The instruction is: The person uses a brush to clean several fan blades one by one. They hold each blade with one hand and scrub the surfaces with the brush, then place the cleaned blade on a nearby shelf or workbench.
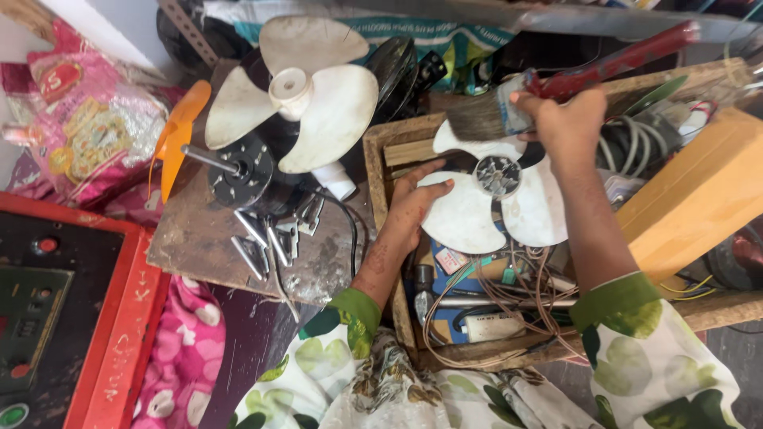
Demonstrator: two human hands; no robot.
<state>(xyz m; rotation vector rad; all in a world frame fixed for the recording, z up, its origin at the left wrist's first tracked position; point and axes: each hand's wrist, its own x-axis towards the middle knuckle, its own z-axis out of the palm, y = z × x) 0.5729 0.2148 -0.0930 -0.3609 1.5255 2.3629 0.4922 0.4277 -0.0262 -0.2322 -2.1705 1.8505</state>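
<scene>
White fan blade (pixel 494 208) lies over the wooden crate (pixel 373 171), left hand (pixel 411 208) flat on its left lobe with fingers (pixel 435 187) spread, right hand (pixel 566 121) fingers clamped on red-handled paintbrush (pixel 556 87), bristles at the blade's upper edge.

Crinkled pink and yellow plastic packet (pixel 83 119) upper left, teal printed bag (pixel 445 40) top centre
</scene>
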